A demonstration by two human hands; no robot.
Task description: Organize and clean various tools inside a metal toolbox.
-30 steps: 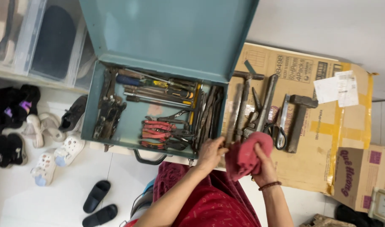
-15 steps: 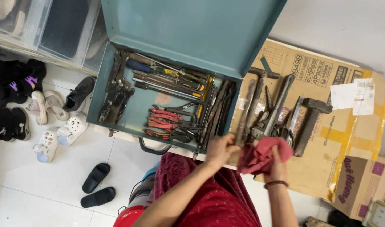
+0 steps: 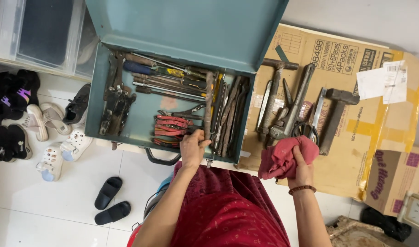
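A person in a dark red garment bends over an open teal metal toolbox point(image 3: 127, 132) set on a white tiled floor. The left hand point(image 3: 192, 148) is closed around the lower end of a long rusty metal tool point(image 3: 208, 103), which lies lengthwise over the box's right half, beside red-handled pliers point(image 3: 170, 130) and near a row of screwdrivers point(image 3: 166, 77). The right hand point(image 3: 302, 170) grips a bunched pink-red cloth point(image 3: 282, 160) just outside the box, over flattened brown cardboard point(image 3: 356, 151). On that cardboard rest a hammer point(image 3: 335, 116), scissors point(image 3: 306, 130) and several grey metal tools point(image 3: 287, 105). Shoes and 2 black slippers point(image 3: 109, 201) sit to the box's left.
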